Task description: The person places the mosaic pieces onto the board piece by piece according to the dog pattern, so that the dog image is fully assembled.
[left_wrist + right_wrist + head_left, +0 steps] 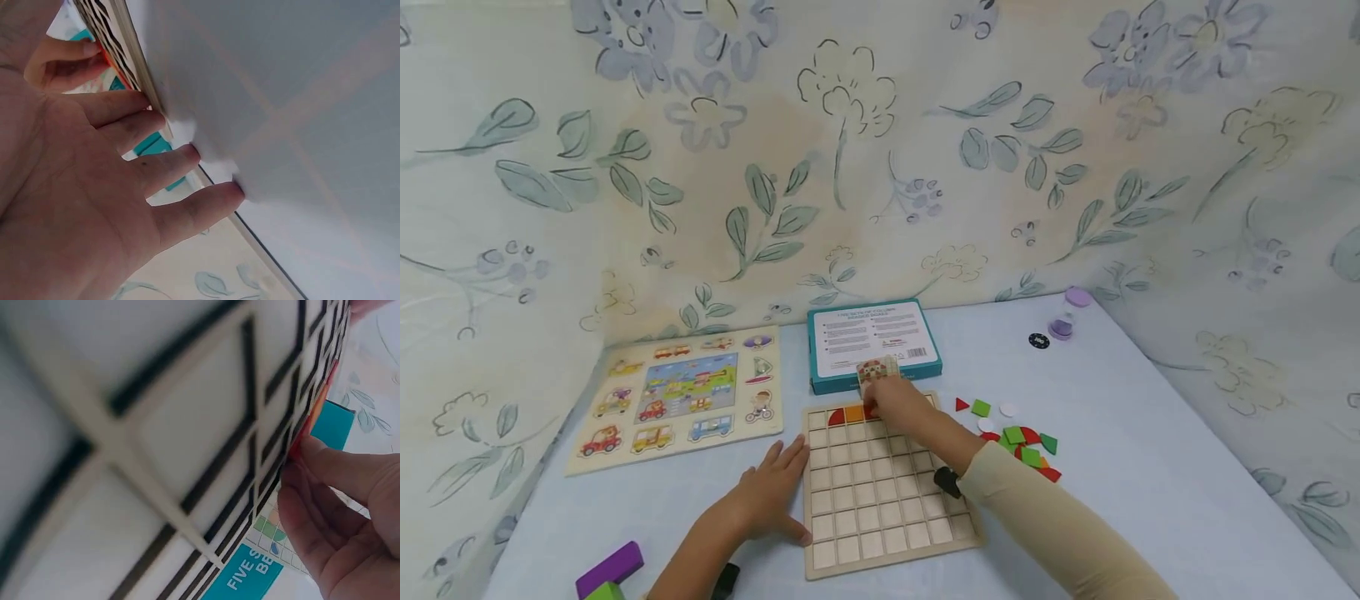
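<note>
A wooden grid board (868, 498) lies on the table, with a red quarter-circle piece (837, 417) and an orange square (854, 413) side by side in its far row. Just right of the orange square, my right hand (898, 407) reaches over the board and pinches a red piece (296, 445) between thumb and fingers, down at the grid. Its fingers hide most of that piece. My left hand (769, 492) rests on the table with fingers spread, fingertips and thumb at the board's left edge. Behind the right hand, a small pattern card (872, 368) leans on a teal-edged box (874, 337).
Loose red, green and white pieces (1015, 436) lie right of the board. A wooden vehicle puzzle (583, 454) sits at the left. Purple (612, 568) and green blocks are near the front left. A black disc (1039, 341) and a small purple-based object (1062, 327) stand at the back right.
</note>
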The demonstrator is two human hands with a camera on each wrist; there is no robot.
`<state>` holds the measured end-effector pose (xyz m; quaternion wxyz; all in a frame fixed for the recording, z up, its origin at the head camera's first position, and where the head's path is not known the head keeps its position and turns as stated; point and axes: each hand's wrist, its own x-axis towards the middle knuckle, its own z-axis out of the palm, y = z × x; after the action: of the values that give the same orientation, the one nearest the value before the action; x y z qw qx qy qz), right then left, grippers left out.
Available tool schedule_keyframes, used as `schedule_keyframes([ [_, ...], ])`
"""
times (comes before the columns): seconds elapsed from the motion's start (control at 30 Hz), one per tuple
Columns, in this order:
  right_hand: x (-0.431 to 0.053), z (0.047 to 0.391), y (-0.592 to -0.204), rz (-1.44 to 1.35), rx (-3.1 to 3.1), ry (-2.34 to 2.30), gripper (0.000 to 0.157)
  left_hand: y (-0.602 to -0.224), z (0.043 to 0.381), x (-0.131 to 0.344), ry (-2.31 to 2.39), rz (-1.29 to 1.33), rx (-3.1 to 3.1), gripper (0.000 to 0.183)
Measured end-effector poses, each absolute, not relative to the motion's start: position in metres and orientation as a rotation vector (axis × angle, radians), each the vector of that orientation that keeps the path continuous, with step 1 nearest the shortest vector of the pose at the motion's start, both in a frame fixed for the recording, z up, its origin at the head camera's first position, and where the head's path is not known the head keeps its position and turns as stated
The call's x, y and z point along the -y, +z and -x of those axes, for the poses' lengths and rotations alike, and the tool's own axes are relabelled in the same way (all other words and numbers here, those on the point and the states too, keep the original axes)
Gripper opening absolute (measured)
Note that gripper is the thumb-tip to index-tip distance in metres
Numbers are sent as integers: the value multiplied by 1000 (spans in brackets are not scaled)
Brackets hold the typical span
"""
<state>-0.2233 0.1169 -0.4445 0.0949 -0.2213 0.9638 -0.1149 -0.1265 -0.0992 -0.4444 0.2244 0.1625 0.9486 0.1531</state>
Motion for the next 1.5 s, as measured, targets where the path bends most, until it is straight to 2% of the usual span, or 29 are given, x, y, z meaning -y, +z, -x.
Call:
schedule_keyframes([
  [0.13,-112,218,-436,839,-2847,-248,16,-445,123,107,431,-402,-2638,118],
  [0.23,-126,215,-423,879,-2809,-324,16,-445,123,110,445,-406,-2632,118],
  [0.43,-198,217,-403,527,-2804,-414,11,-441,125,119,437,-422,-2648,118],
  [0.6,-239,207,-412,386,-2741,-441,10,-437,127,126,410,-405,-2650,118],
  [0.83,-229,191,-434,526,-2792,-569,21,-438,130,124,413,-426,-2643,115],
  [1.0,-229,187,-443,503,-2779,-528,23,-442,130,114,433,-469,-2620,114],
  [1.2,-232,183,-441,398,-2771,-536,22,-440,131,107,423,-501,-2625,112],
  [1.5,-233,179,-440,385,-2742,-549,15,-444,129,106,412,-500,-2623,114],
])
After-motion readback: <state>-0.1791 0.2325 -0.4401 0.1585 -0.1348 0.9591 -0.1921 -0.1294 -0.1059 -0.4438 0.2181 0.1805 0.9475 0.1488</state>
